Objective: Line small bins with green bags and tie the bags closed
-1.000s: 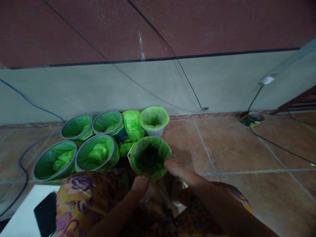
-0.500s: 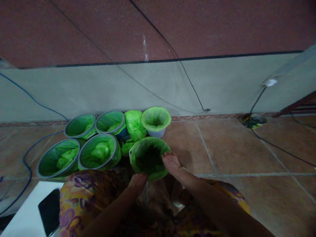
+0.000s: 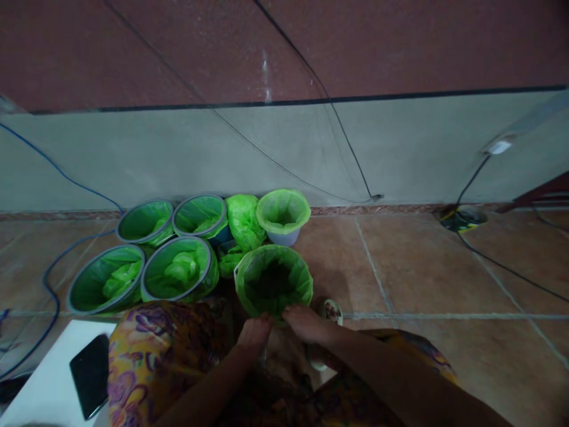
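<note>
A bucket lined with a green plastic bag (image 3: 249, 283) stands on the floor before my knees, the bag folded out over its rim. At the near rim, my left hand (image 3: 255, 333) is closed with its fingertips on the bag's edge. Just to its right, my right hand (image 3: 304, 323) also pinches the bag at the rim. The bucket's inside is dark, so its bottom is hard to make out. Behind it stands a smaller pale bin (image 3: 284, 236) with a green liner. Beside that, a bunched green bag (image 3: 243, 220) sits against the wall.
Several grey-rimmed bins (image 3: 175, 270) with green liners stand to the left. A black phone (image 3: 91, 376) lies on a white surface (image 3: 48, 379) at lower left. A blue cable (image 3: 56, 296) runs along the floor, and a dark cable (image 3: 511, 276) crosses the tiles on the right.
My right hand has moved from the bucket's right rim to the near rim, close to my left hand. The left hand stays at the near rim. The view has shifted slightly.
</note>
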Demonstrator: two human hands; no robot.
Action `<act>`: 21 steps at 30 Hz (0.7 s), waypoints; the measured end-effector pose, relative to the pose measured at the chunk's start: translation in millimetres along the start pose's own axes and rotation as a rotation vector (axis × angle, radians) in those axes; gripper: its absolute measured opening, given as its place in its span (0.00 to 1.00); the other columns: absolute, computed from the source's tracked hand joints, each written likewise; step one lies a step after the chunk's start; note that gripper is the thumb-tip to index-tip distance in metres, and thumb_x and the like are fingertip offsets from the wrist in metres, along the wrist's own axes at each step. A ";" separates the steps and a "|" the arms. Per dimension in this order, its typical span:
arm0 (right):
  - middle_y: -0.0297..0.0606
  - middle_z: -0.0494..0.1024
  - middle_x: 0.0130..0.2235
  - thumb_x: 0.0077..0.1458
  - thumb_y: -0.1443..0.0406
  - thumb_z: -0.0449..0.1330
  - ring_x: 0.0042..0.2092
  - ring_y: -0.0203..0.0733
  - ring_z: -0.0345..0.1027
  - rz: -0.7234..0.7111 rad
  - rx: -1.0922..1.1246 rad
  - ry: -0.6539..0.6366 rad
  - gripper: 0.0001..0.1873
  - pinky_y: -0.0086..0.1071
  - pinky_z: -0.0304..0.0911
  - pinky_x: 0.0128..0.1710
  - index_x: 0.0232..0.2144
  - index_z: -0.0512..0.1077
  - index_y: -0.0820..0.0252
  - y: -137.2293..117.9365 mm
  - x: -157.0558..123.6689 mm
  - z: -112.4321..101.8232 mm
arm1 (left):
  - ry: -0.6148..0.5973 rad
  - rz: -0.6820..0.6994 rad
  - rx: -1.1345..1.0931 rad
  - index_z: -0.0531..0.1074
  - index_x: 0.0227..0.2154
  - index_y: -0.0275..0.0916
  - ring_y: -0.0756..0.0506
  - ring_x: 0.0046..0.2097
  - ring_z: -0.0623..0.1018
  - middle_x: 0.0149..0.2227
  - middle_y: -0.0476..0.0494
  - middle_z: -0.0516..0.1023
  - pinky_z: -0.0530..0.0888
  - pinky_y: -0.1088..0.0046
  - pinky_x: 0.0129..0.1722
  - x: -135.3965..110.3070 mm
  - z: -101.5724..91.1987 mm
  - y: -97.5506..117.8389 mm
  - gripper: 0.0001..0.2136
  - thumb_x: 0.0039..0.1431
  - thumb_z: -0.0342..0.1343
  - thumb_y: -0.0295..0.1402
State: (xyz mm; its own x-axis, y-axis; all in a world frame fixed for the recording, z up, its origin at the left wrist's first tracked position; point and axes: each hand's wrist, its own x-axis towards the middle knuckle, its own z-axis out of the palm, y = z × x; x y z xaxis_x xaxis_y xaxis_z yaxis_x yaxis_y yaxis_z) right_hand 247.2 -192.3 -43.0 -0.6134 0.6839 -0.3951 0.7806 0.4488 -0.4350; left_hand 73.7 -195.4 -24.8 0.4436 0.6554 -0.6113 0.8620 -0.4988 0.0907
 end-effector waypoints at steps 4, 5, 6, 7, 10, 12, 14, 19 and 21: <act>0.53 0.78 0.44 0.54 0.75 0.52 0.47 0.51 0.72 0.059 -0.075 -0.018 0.15 0.41 0.64 0.49 0.40 0.76 0.69 17.4 2.9 4.0 | 0.012 0.055 0.033 0.72 0.45 0.36 0.40 0.42 0.80 0.43 0.37 0.77 0.74 0.65 0.38 3.4 3.1 -18.3 0.16 0.60 0.41 0.22; 0.53 0.78 0.44 0.54 0.75 0.53 0.47 0.51 0.72 0.065 -0.088 -0.014 0.15 0.42 0.63 0.51 0.40 0.76 0.69 21.1 2.4 4.5 | 0.009 0.069 0.047 0.72 0.45 0.36 0.40 0.42 0.80 0.43 0.37 0.78 0.74 0.65 0.37 3.5 1.5 -25.4 0.16 0.60 0.42 0.22; 0.53 0.78 0.45 0.53 0.75 0.54 0.48 0.50 0.72 0.067 -0.095 0.001 0.15 0.43 0.62 0.52 0.41 0.76 0.69 24.2 1.5 4.1 | 0.007 0.078 0.063 0.72 0.45 0.36 0.40 0.42 0.80 0.43 0.36 0.78 0.74 0.65 0.37 3.8 -1.1 -33.4 0.16 0.60 0.43 0.22; 0.53 0.78 0.46 0.52 0.75 0.55 0.49 0.50 0.71 0.065 -0.097 0.025 0.15 0.43 0.61 0.54 0.41 0.75 0.68 26.5 0.2 2.4 | 0.003 0.080 0.078 0.73 0.44 0.36 0.40 0.41 0.80 0.43 0.36 0.78 0.74 0.65 0.37 4.4 -4.8 -41.9 0.15 0.60 0.44 0.22; 0.51 0.76 0.48 0.49 0.74 0.57 0.50 0.48 0.70 0.045 -0.066 0.101 0.19 0.42 0.60 0.54 0.45 0.74 0.66 28.8 -5.0 -11.7 | 0.004 0.072 0.103 0.74 0.42 0.35 0.40 0.42 0.80 0.42 0.35 0.78 0.74 0.65 0.39 7.4 -19.6 -67.4 0.14 0.59 0.45 0.22; 0.49 0.76 0.48 0.50 0.72 0.57 0.50 0.48 0.69 0.027 -0.015 0.135 0.20 0.40 0.61 0.53 0.47 0.73 0.64 27.7 -8.6 -25.9 | 0.011 0.070 0.115 0.74 0.45 0.35 0.40 0.42 0.80 0.47 0.33 0.77 0.74 0.65 0.40 8.1 -29.4 -79.2 0.15 0.59 0.46 0.22; 0.48 0.76 0.48 0.51 0.69 0.57 0.50 0.49 0.69 0.028 0.031 0.131 0.20 0.40 0.61 0.53 0.48 0.72 0.63 25.6 -12.2 -39.0 | 0.042 0.060 0.124 0.70 0.52 0.37 0.40 0.43 0.80 0.56 0.30 0.72 0.75 0.63 0.42 5.6 -36.2 -82.4 0.20 0.58 0.46 0.22; 0.52 0.74 0.50 0.45 0.74 0.59 0.52 0.53 0.67 0.100 -0.040 0.007 0.25 0.44 0.59 0.55 0.49 0.72 0.67 15.5 -20.6 -48.1 | 0.199 0.030 0.008 0.60 0.61 0.39 0.41 0.50 0.78 0.64 0.32 0.62 0.76 0.64 0.45 -10.1 -33.4 -47.3 0.26 0.58 0.47 0.26; 0.54 0.74 0.49 0.47 0.75 0.57 0.52 0.53 0.66 0.101 -0.097 0.005 0.24 0.46 0.57 0.57 0.49 0.71 0.69 12.5 -21.4 -43.8 | 0.212 0.055 -0.054 0.62 0.59 0.40 0.42 0.52 0.77 0.61 0.36 0.66 0.76 0.66 0.46 -12.6 -26.8 -24.5 0.23 0.60 0.47 0.28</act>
State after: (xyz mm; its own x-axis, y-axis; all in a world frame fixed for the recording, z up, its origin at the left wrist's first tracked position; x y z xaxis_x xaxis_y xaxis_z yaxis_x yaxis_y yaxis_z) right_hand 275.4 -176.1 -4.6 -0.5310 0.7309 -0.4288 0.8462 0.4312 -0.3130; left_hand 53.6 -176.2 1.7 0.5267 0.7358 -0.4257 0.8446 -0.5096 0.1641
